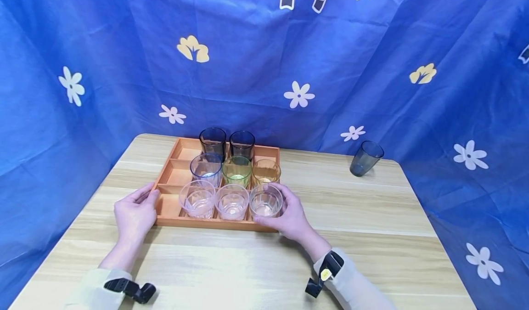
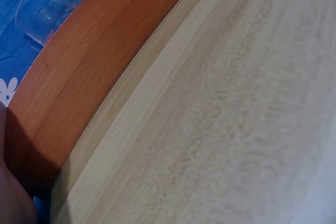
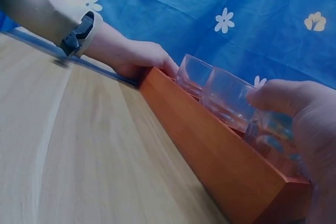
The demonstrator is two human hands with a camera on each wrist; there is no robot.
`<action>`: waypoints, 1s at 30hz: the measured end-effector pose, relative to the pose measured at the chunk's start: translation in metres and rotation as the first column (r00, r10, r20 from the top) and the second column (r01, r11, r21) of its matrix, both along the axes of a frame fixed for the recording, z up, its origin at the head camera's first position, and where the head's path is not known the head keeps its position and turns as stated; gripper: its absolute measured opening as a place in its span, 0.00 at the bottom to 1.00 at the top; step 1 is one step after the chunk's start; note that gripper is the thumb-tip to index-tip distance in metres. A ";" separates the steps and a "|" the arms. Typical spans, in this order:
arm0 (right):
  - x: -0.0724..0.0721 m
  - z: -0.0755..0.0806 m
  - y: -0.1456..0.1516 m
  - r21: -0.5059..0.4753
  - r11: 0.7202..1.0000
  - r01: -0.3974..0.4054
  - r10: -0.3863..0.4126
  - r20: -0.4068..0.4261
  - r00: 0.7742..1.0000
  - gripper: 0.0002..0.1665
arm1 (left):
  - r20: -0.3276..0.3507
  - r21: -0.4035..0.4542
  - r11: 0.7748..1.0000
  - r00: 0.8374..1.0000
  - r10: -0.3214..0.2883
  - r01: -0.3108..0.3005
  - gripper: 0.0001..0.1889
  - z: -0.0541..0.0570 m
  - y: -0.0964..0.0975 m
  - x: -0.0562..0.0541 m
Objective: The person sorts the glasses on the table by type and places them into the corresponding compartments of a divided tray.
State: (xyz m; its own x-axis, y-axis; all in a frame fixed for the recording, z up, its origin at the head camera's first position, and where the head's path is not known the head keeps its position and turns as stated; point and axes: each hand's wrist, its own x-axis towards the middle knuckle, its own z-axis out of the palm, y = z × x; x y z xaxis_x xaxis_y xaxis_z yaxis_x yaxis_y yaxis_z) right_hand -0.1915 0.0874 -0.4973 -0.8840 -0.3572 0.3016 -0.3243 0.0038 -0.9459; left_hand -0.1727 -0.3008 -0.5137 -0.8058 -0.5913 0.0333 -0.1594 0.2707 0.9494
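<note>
A brown wooden tray (image 1: pixel 215 224) with compartments stands on the table. At its left front side my left hand (image 1: pixel 134 211) grips the side wall, thumb over the rim. My right hand (image 1: pixel 294 216) holds a colourless glass (image 1: pixel 266 204) at the tray's front right, its thumb and fingers around the sides. Left of that glass are two more colourless glasses, one in the middle (image 1: pixel 232 204) and one farther left (image 1: pixel 198 202). The right wrist view shows my thumb (image 3: pixel 281 97) against the held glass (image 3: pixel 275 140). The left wrist view shows mostly the tray's front wall (image 2: pixel 100 56).
Behind the front row stand a blue glass (image 1: pixel 205 168), a green glass (image 1: pixel 237 170) and an amber glass (image 1: pixel 266 172). Two dark glasses are in the back row, including one at left (image 1: pixel 212 142). Another dark glass (image 1: pixel 366 158) stands on the table's far right, before a blue curtain (image 1: pixel 248 71).
</note>
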 end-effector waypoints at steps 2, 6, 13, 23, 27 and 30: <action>0.000 0.001 0.001 0.040 0.999 0.015 -0.015 0.001 1.000 0.55 | 0.003 -0.005 1.000 1.000 -0.003 0.003 0.18 0.000 0.000 0.000; 0.000 0.006 0.002 0.148 0.987 0.062 -0.062 -0.005 0.998 0.56 | 0.023 -0.011 1.000 1.000 -0.002 0.002 0.18 0.000 -0.001 0.001; 0.002 0.012 0.004 0.232 0.969 0.084 -0.082 -0.015 0.996 0.60 | 0.033 -0.025 1.000 0.999 0.002 -0.002 0.19 0.000 -0.001 0.002; 0.005 0.023 0.016 0.238 0.970 0.043 -0.055 0.043 0.998 0.61 | 0.050 -0.039 0.999 0.999 -0.001 0.003 0.18 0.000 0.000 0.002; 0.005 0.027 0.025 0.240 0.970 0.043 -0.055 0.045 0.997 0.61 | 0.018 -0.046 0.999 1.000 -0.005 0.005 0.18 0.000 0.000 0.001; 0.006 0.029 0.035 0.245 0.968 0.047 -0.057 0.034 0.998 0.61 | 0.008 -0.042 0.999 1.000 -0.003 0.004 0.18 0.001 0.000 0.001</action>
